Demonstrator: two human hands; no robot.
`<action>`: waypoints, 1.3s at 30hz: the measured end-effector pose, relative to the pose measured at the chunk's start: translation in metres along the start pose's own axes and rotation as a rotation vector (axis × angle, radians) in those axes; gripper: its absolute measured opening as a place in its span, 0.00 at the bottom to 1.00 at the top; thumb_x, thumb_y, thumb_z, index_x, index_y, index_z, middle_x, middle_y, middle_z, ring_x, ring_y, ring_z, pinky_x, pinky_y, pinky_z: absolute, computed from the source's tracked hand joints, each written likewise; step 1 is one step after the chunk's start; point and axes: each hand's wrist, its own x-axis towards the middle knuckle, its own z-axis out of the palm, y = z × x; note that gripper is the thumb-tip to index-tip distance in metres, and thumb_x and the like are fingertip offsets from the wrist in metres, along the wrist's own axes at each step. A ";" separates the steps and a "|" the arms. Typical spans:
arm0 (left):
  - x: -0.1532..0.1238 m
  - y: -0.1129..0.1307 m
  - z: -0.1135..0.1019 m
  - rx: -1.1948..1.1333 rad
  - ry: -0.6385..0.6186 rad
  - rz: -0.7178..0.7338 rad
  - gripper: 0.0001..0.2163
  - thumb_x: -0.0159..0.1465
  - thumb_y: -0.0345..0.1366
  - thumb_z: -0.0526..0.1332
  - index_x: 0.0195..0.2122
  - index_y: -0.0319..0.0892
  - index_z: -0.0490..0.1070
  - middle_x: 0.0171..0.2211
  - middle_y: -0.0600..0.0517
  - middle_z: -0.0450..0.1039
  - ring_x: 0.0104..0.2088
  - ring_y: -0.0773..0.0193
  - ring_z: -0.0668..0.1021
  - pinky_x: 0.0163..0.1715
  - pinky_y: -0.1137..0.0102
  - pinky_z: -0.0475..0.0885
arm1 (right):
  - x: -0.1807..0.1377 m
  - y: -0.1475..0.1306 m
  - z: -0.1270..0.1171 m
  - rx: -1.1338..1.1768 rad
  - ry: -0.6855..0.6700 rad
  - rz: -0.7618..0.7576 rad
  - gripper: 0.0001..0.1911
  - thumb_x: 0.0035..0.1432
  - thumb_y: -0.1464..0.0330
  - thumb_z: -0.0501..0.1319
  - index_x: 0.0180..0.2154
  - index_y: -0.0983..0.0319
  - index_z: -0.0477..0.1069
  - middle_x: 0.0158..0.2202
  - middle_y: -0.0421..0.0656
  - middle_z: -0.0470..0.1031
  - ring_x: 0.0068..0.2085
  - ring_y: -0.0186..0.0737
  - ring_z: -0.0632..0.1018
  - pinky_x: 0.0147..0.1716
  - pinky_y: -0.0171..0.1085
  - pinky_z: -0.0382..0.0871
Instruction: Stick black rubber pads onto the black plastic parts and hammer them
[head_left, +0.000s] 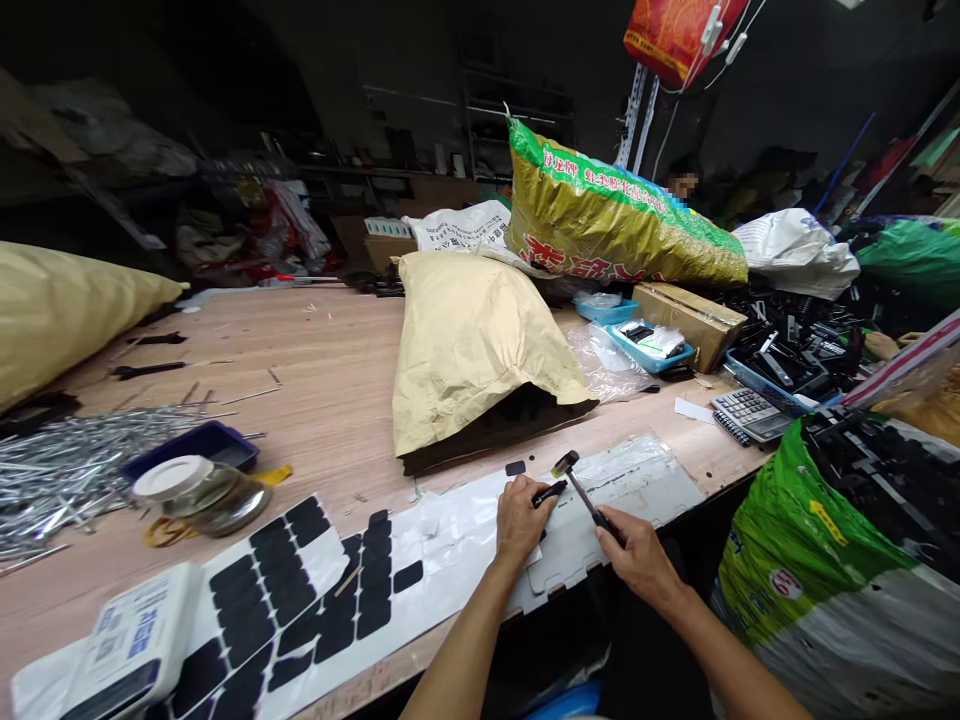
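My left hand [519, 518] is closed around a small black plastic part [550, 493], whose end sticks out to the right over the white board [637, 490]. My right hand [637, 552] grips the dark handle of a small hammer [583, 492]. The hammer's head is up and to the left, just above and beyond the black part; whether they touch I cannot tell. Left of my left hand lie white sheets with rows of black rounded stickers [375, 575]. One loose black sticker [515, 467] sits just beyond my fingers.
A paper sack [472, 340] stands ahead with its dark mouth facing me. Metal rods [97, 470], a glass jar [217, 500] and a white box [131, 640] are at left. A calculator [750, 412] and a green sack of black parts [795, 560] are at right.
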 end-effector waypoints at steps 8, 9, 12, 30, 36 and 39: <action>-0.003 -0.003 0.000 0.006 0.023 0.044 0.06 0.62 0.36 0.64 0.38 0.45 0.79 0.37 0.51 0.73 0.41 0.57 0.72 0.43 0.63 0.66 | 0.072 0.053 -0.022 0.080 0.165 0.207 0.19 0.60 0.58 0.57 0.42 0.64 0.77 0.25 0.40 0.74 0.24 0.38 0.75 0.26 0.35 0.71; -0.002 -0.004 0.000 -0.001 0.022 0.054 0.06 0.62 0.37 0.64 0.38 0.45 0.78 0.37 0.51 0.73 0.41 0.57 0.72 0.43 0.63 0.66 | 0.076 0.061 -0.021 0.138 0.177 0.234 0.19 0.60 0.57 0.57 0.40 0.64 0.76 0.23 0.38 0.72 0.22 0.36 0.73 0.23 0.34 0.69; 0.000 -0.002 -0.002 -0.042 0.073 0.112 0.06 0.64 0.38 0.62 0.38 0.44 0.77 0.36 0.50 0.73 0.39 0.58 0.73 0.42 0.63 0.68 | 0.081 0.076 -0.017 0.275 0.212 0.290 0.19 0.59 0.54 0.57 0.36 0.64 0.74 0.22 0.36 0.68 0.18 0.33 0.70 0.18 0.32 0.65; -0.165 -0.051 0.010 -0.085 -0.548 -0.369 0.22 0.62 0.52 0.58 0.50 0.45 0.76 0.44 0.48 0.80 0.49 0.53 0.79 0.47 0.67 0.73 | 0.082 0.074 -0.018 0.345 0.196 0.315 0.17 0.56 0.56 0.58 0.37 0.63 0.74 0.21 0.35 0.68 0.18 0.32 0.70 0.16 0.31 0.65; -0.154 -0.023 -0.009 -0.073 -0.725 -0.373 0.22 0.55 0.45 0.65 0.51 0.47 0.78 0.42 0.48 0.80 0.47 0.52 0.78 0.48 0.65 0.71 | 0.082 0.077 -0.016 0.318 0.187 0.316 0.18 0.56 0.56 0.58 0.38 0.63 0.75 0.21 0.36 0.68 0.18 0.33 0.71 0.16 0.31 0.65; -0.136 0.018 -0.026 -0.311 -0.823 -0.250 0.18 0.55 0.45 0.66 0.45 0.46 0.80 0.33 0.51 0.79 0.35 0.59 0.78 0.36 0.70 0.71 | 0.081 0.079 -0.015 0.266 0.211 0.304 0.19 0.57 0.56 0.57 0.39 0.63 0.75 0.21 0.37 0.69 0.18 0.34 0.71 0.18 0.32 0.66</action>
